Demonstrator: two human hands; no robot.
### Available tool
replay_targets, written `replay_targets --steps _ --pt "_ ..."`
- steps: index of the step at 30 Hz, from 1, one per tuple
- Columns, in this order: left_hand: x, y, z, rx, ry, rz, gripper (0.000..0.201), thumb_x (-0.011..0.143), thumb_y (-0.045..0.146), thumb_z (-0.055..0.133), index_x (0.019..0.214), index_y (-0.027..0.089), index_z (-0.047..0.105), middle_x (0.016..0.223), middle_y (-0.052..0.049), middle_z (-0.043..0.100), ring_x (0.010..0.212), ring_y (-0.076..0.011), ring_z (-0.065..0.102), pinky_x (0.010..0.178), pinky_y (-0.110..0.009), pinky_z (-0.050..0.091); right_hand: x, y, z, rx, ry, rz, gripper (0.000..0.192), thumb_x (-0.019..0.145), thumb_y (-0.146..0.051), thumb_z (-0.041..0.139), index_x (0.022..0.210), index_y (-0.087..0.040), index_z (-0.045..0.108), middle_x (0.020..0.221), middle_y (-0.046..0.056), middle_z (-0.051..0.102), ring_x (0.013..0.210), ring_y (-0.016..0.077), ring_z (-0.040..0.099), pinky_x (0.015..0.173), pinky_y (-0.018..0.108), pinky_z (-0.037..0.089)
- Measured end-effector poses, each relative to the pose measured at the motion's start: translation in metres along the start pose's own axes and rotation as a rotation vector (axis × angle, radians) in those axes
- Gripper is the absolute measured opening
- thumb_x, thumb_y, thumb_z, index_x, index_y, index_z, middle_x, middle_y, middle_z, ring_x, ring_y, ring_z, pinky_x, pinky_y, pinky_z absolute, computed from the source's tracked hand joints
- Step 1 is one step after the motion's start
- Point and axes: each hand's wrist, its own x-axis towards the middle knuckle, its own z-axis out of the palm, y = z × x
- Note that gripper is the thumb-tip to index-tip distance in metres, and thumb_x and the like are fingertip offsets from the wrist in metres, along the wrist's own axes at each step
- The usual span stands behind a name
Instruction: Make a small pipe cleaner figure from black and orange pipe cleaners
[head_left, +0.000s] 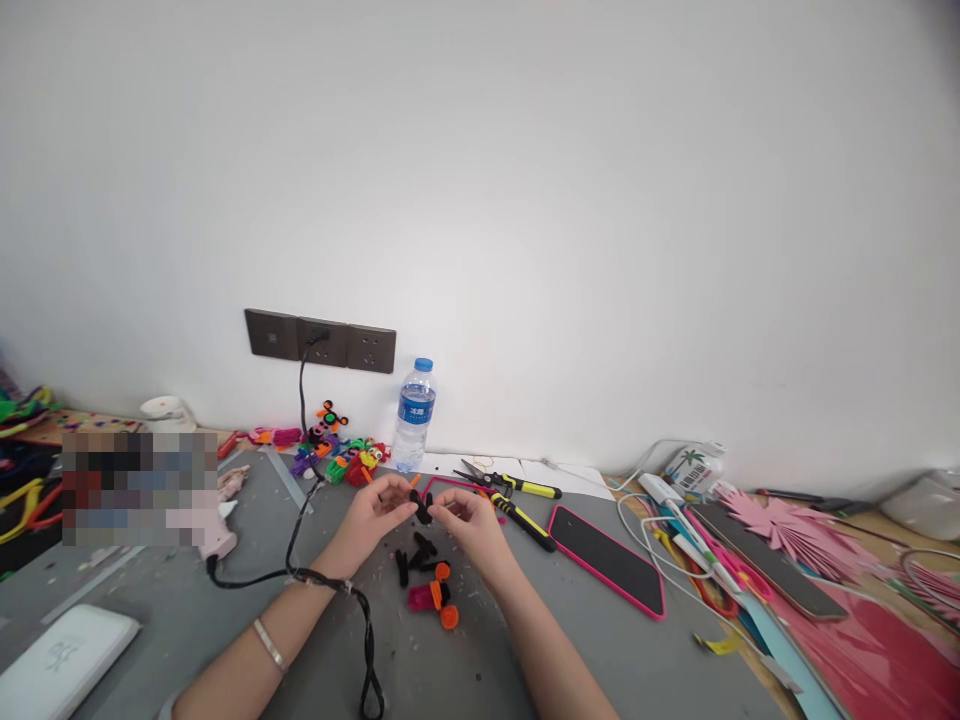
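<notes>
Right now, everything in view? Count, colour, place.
Wall: 1, white, behind
Table: 1, grey, below hands
Socket panel: 1, brown, wall
Cable: 1, black, left
Corded tool: 1, pink, left
Case: 1, white, near left
Bottle: 1, clear, by wall
Figures: several, multicoloured, left of bottle
Fuzzy part: 1, magenta-orange, between forearms
Fuzzy pieces: several, black, by hands
Cutting tool: 1, yellow-black, beyond right hand
Phone: 1, black-pink, right
Folded paper: uncounted, pink, right
Other clutter: uncounted, mixed, both edges; left patch pixelated
Bracelet: 1, silver, left forearm
Left hand: 1, bare, at fuzzy pieces
Right hand: 1, bare, likewise
</notes>
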Motion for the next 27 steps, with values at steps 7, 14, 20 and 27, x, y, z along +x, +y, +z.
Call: replay_targets --steps 7,14,20,27 --pt "-0.0001 0.0017 0.0003 0.006 -0.022 -0.011 0.028 0.073 0.040 0.072 0.087 0.018 0.063 0.085 -0.003 0.063 0.082 -0.0186 0.061 0.076 -0.028 0.050 -0.0005 -0.0015 -0.0010 -0.047 -0.012 -0.047 0.024 0.072 -0.040 0.068 0.069 -0.017 0.065 0.055 -0.003 0.053 0.052 0.0106 0.040 0.049 0.022 0.030" --pt "-0.0007 0.0008 0.0003 0.035 0.002 0.001 0.028 0.071 0.041 0.073 0.085 0.017 0.067 0.082 -0.004 0.066 0.079 -0.0194 0.063 0.072 -0.029 0.052 -0.0022 -0.0038 0.0027 -0.048 -0.011 -0.078 0.026 0.074 -0.042 0.067 0.068 -0.016 0.064 0.054 -0.004 0.052 0.051 0.0104 0.041 0.050 0.022 0.032" --pt "-0.0009 -0.0005 0.0000 0.029 -0.011 0.022 0.026 0.071 0.039 0.074 0.085 0.017 0.067 0.082 -0.004 0.067 0.079 -0.0193 0.063 0.074 -0.030 0.052 -0.0024 0.0018 0.0032 -0.060 -0.014 -0.089 0.024 0.075 -0.039 0.066 0.069 -0.016 0.064 0.056 -0.004 0.052 0.053 0.0099 0.039 0.051 0.022 0.030" --pt "0.0007 -0.0036 0.0000 0.050 0.009 0.041 0.025 0.071 0.038 0.073 0.084 0.017 0.067 0.080 -0.003 0.067 0.077 -0.0191 0.063 0.073 -0.030 0.052 -0.0025 -0.0016 0.0033 -0.102 0.022 -0.124 0.020 0.074 -0.036 0.066 0.068 -0.017 0.063 0.058 -0.003 0.054 0.053 0.0109 0.041 0.051 0.023 0.032"
